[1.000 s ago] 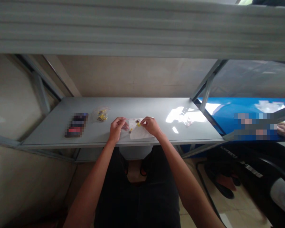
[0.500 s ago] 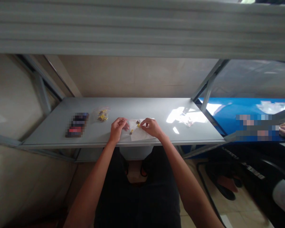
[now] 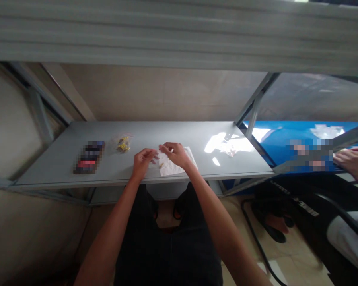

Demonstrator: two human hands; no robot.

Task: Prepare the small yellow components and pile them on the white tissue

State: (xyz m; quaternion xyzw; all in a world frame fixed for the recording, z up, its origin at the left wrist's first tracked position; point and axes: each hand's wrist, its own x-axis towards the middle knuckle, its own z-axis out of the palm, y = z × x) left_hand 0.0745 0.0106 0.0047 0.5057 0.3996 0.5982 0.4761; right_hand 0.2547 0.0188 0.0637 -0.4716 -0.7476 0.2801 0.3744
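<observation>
Clear pouch [image 3: 155, 159], thin, glossy and limp, sits at the near middle of the grey counter [image 3: 62, 167], between the two hands and over the left edge of a white sheet [image 3: 181, 167]. The left hand [image 3: 142, 161] pinches the pouch's left side with curled fingers. The right hand [image 3: 176, 153] reaches across from three o'clock and nips its top edge with thumb and forefinger. What is inside the pouch is too blurred to tell. The sheet is matte, soft-looking and roughly square, and a tiny yellowish piece [image 3: 160, 164] lies on it. At ten o'clock from the left hand lies a crinkled clear bag of yellow bits [image 3: 122, 143]. At two o'clock from the right hand, another clear bag [image 3: 228, 148] gleams in a sun patch on the smooth, painted-metal counter. A co-worker's hand [image 3: 350, 163] rests far off at three o'clock.
</observation>
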